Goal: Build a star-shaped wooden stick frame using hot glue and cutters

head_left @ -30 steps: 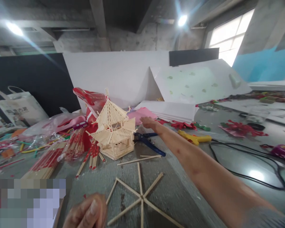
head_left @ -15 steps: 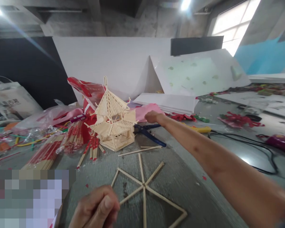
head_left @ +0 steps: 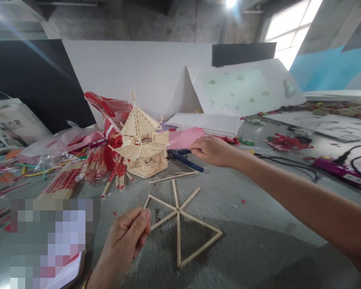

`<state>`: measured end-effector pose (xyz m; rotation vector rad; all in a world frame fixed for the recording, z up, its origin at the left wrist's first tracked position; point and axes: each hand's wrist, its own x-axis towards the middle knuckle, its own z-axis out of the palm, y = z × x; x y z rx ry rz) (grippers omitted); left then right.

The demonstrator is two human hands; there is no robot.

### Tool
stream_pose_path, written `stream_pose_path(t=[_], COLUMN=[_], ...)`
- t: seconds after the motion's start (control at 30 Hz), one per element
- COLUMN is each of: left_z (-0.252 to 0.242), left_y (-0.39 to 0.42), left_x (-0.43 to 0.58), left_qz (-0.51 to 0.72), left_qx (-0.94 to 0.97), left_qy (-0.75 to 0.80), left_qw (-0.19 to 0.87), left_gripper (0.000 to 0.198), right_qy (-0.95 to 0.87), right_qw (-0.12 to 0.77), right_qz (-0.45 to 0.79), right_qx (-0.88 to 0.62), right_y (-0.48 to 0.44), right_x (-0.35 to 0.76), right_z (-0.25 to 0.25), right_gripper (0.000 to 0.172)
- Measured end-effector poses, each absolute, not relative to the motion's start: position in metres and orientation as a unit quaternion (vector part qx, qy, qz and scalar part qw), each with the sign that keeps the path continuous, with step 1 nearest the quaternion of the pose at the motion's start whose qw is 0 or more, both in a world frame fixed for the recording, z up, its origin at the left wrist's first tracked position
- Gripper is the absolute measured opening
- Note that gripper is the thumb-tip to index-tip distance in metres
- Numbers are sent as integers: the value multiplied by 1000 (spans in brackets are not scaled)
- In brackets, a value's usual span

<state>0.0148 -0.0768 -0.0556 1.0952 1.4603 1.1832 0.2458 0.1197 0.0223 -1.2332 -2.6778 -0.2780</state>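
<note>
On the grey tabletop lies a flat star-like frame of thin wooden sticks (head_left: 200, 220), several spokes meeting at its middle and a few edge sticks joining their ends. My left hand (head_left: 128, 233) is closed in a pinch at the frame's left side, covering part of it; what the fingertips hold is hidden. Farther back, my right hand (head_left: 212, 150) is held over the blue-handled pliers (head_left: 188, 161) and a pink sheet (head_left: 183, 138). Its fingers are curled together, and I cannot make out anything in them. Two loose sticks (head_left: 171, 177) lie between the frame and the pliers.
A stick-built pavilion model (head_left: 144, 148) stands behind the frame. Bundles of red-tipped sticks (head_left: 61, 180) and plastic wrap lie left. A phone-like object (head_left: 74, 267), partly blurred out, is at front left. A purple power strip (head_left: 339, 170) with black cords sits right.
My right hand has drawn slightly nearer and to the right, over the pliers. My left hand stays pinched by the frame. The view has shifted, showing more of the frame's near edge.
</note>
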Motion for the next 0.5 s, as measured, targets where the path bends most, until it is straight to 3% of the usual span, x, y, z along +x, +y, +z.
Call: stream_pose_path(t=[0.13,0.27,0.5], left_z=[-52,-47,-45], left_y=[-78,-74,-74], left_x=[17,19,19], left_qz=[506,526,535], left_qx=[418,375,375], left_qy=[560,506,484], left_qw=[506,571,582], left_gripper=[55,45,49], right_qy=[-920,-905,-894], right_qw=[221,338,382], right_qz=[-62,-50,-85], right_qx=[-319,-254,-219], right_y=[44,11,17], right_x=[242,231,227], right_z=[11,-8,-30], right_gripper=[23,20,17])
